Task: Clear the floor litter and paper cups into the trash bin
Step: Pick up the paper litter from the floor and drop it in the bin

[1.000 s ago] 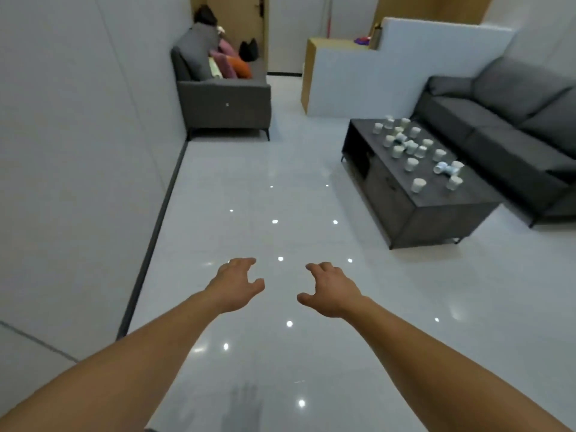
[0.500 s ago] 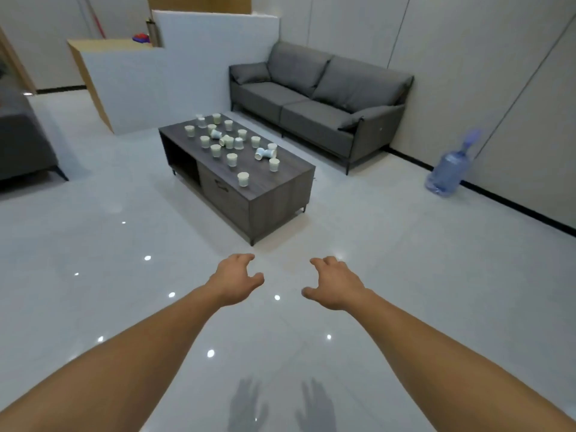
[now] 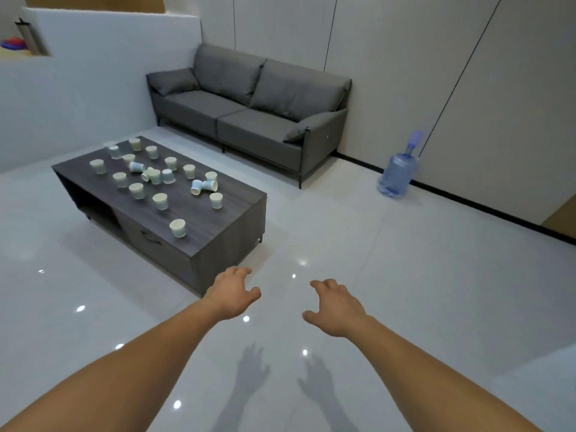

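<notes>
Empty hands, cups waiting on the table.

The left hand point(image 3: 232, 294) and right hand point(image 3: 335, 310) reach forward with fingers loosely spread, holding nothing above the glossy white tiled floor point(image 3: 405, 291). The small white paper cups point(image 3: 160, 201) are scattered on the low dark wood-grain coffee table point(image 3: 232, 213) ahead-left, some upright and some tipped. No bin or litter shows. Nesting the cups would likely save trips. Since half a second ago, the table and grey fabric sofa point(image 3: 249, 113) have drawn nearer.
</notes>
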A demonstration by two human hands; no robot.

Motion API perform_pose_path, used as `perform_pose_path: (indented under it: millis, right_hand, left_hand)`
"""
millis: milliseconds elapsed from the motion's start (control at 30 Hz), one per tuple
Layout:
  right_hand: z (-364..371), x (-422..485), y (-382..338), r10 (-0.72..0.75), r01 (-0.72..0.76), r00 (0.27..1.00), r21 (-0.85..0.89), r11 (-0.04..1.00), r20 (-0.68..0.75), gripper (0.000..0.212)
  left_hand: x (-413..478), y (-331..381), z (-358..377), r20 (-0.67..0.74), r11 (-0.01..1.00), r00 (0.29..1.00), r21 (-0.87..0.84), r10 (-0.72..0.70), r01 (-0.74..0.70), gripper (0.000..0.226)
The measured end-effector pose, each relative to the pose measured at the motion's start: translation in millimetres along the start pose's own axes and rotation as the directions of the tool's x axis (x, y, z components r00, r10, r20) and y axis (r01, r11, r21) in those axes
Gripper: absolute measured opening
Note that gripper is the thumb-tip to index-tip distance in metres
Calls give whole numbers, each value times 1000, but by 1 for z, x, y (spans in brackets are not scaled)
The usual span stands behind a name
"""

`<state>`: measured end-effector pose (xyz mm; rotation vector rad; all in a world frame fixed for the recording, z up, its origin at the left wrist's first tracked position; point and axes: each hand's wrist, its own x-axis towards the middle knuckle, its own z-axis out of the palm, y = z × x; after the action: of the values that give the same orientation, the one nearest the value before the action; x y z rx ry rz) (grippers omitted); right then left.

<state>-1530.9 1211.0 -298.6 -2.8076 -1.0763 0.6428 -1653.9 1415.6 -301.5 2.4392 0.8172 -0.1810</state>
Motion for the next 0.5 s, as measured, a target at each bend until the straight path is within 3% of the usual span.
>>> perform_pose_path:
  millis: [233, 500]
  right_hand:
    - [-40, 124, 57, 70, -71, 997, 48, 996, 19, 79]
    - [-131, 294, 133, 3, -1, 1000, 64, 998, -29, 78]
  left_hand:
    - [154, 55, -1, 105, 997, 992, 24, 67, -70, 66]
    - [330, 140, -32, 65, 997, 995, 39, 70, -73, 65]
